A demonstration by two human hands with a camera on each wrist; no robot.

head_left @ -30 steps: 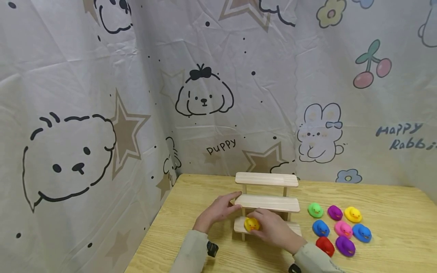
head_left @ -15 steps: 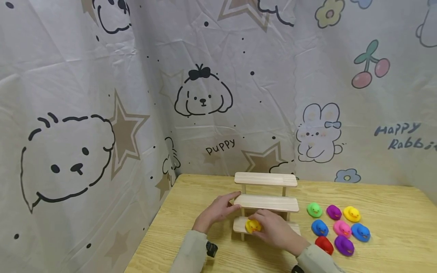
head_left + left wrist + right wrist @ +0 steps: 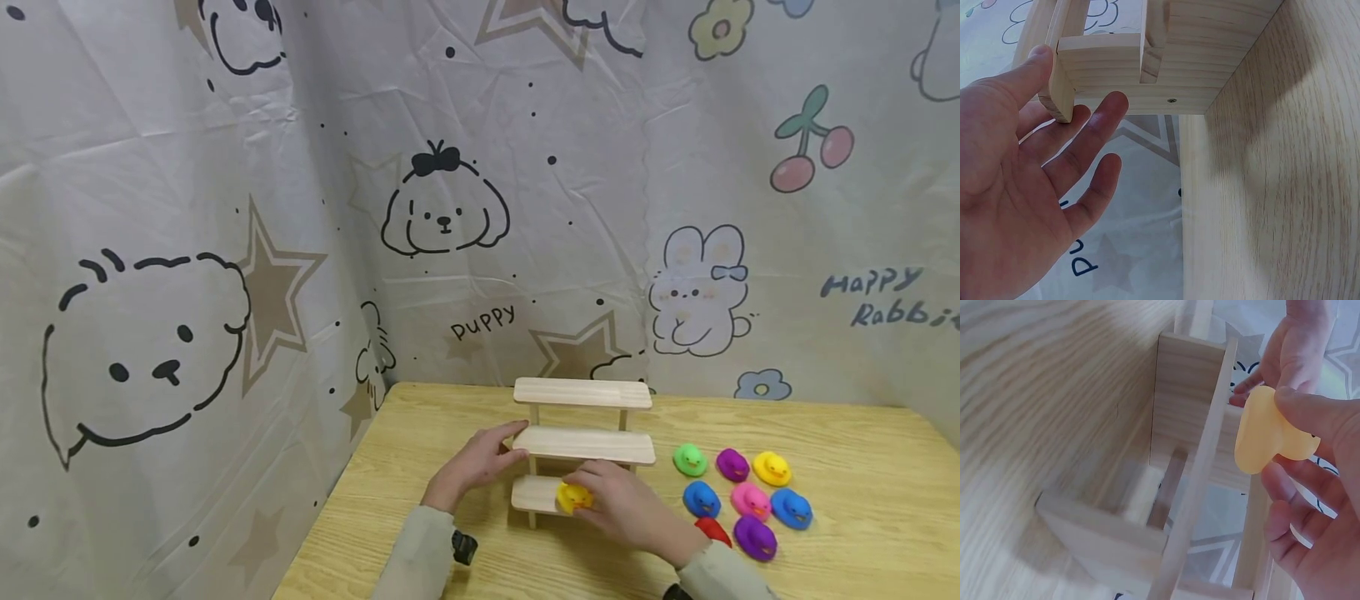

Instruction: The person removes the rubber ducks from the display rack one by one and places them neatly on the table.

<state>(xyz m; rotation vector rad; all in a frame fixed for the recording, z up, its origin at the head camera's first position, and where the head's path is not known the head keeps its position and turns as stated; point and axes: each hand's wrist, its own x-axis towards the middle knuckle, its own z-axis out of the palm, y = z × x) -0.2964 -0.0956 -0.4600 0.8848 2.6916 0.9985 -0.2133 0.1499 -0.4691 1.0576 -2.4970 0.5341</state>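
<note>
A small three-tier wooden shelf [image 3: 584, 444] stands on the table. My left hand [image 3: 472, 467] grips the left end of its middle board; in the left wrist view the thumb and forefinger pinch the board's end [image 3: 1055, 94] while the other fingers spread loosely. Between thumb and fingers, my right hand [image 3: 626, 508] pinches a yellow rubber duck [image 3: 574, 497] at the lowest board [image 3: 534, 493], near its middle. The right wrist view shows the duck [image 3: 1259, 437] from its smooth underside. Whether it touches the board cannot be told. My right hand hides the board's right part.
Right of the shelf lie several rubber ducks: green [image 3: 690, 460], purple [image 3: 732, 465], yellow [image 3: 772, 469], blue [image 3: 702, 499], pink [image 3: 752, 502] and others. My right sleeve partly covers a red one [image 3: 714, 531]. A printed curtain [image 3: 442, 333] hangs behind the table [image 3: 862, 500].
My right hand has moved to the right along the lowest board with the yellow duck. Its sleeve now covers part of the red duck. My left hand has stayed on the middle board.
</note>
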